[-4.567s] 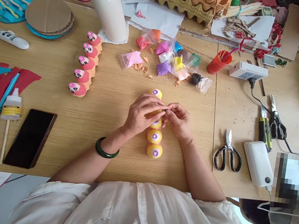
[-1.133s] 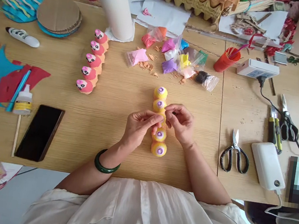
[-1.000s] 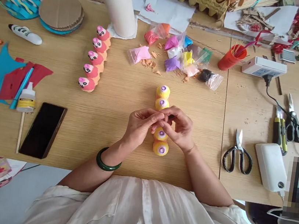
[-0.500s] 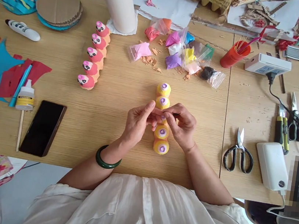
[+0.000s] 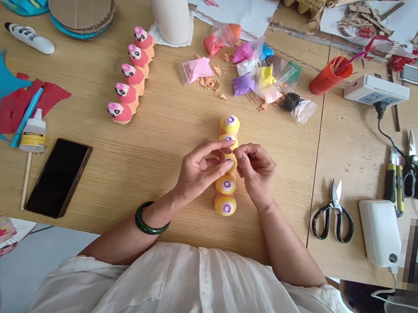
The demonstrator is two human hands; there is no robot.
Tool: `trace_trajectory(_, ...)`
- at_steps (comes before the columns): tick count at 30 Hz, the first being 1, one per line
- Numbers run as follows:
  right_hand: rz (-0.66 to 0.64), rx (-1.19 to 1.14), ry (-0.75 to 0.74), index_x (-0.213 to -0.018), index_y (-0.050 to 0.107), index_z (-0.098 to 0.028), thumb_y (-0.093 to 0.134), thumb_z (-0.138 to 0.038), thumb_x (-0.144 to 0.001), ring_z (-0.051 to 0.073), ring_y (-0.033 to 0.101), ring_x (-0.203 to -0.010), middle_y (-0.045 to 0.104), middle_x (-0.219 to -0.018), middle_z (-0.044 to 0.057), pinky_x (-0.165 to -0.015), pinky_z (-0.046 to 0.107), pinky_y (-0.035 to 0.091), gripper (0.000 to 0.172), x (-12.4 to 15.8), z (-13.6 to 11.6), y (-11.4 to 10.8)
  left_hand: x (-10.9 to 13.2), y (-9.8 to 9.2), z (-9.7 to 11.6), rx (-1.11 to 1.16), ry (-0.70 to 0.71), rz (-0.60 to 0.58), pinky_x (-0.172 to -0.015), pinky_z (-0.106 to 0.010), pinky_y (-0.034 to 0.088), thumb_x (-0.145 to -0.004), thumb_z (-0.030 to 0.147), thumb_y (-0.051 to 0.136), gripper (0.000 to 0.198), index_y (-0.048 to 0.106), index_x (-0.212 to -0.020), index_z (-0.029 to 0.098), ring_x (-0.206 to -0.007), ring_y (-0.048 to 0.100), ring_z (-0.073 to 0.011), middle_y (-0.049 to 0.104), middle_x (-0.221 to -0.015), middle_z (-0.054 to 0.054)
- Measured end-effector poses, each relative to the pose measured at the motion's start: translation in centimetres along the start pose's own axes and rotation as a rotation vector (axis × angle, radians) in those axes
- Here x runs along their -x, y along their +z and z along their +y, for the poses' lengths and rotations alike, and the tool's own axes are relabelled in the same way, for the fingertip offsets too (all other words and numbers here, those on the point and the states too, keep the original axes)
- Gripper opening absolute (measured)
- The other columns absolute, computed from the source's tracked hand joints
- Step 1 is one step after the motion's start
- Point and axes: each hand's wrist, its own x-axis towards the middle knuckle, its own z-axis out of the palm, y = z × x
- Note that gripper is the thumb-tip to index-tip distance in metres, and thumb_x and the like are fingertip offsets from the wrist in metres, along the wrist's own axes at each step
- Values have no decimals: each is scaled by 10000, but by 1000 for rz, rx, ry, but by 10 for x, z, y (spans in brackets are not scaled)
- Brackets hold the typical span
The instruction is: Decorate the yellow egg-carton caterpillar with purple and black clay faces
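Observation:
A strip of yellow egg-carton cups [image 5: 224, 205] lies lengthwise before me, each visible cup topped with a white disc and a purple ring. Above its middle, my left hand [image 5: 201, 168] holds nothing I can see; its thumb and index finger are spread apart. The index tip comes close to the fingers of my right hand [image 5: 256, 173]. Thumb and forefinger of that right hand are pinched together, and whatever is between them is too small to name. Both hands partly cover the upper cups.
To the left stands a red egg-carton strip [image 5: 128, 92] with pink and black details. Bagged coloured clay [image 5: 244, 85] and orange crumbs lie beyond the yellow strip. Black-handled scissors [image 5: 334, 218] and a white power bank [image 5: 379, 232] are at right, a phone [image 5: 58, 178] at left.
My left thumb and index finger have parted, the thumb dropping lower. My right hand keeps its pinch and has shifted very slightly. The yellow strip stays in place.

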Motion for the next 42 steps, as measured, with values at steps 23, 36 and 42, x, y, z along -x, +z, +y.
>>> trace_trajectory(23, -94, -4, -52, -996, 731, -226, 763, -487, -970, 94, 480, -581, 585, -690, -47, -565, 262, 407, 264, 3, 1, -5, -2, 0, 5, -141, 116, 105, -652, -177, 569, -949, 316, 822, 91, 847, -914, 237, -760, 706, -99, 766, -883, -14)
trace_trajectory(36, -62, 75, -128, -845, 766, -213, 785, -486, -952, 106, 601, -636, 746, -769, 6, -595, 254, 481, 294, 2, 7, -5, -3, -1, 7, -149, 81, 110, -625, -182, 552, -1073, 403, 655, 338, 821, -850, 212, -648, 634, -81, 700, -740, 3)
trace_trajectory(42, -48, 61, -50, -738, 701, -200, 775, -598, -928, 78, 449, -539, 598, -620, -40, -562, 249, 435, 447, 1, 4, -1, -4, -2, 0, -66, 153, 45, -706, -181, 632, -952, 300, 822, 150, 842, -1095, 257, -905, 745, -125, 766, -1043, -32)
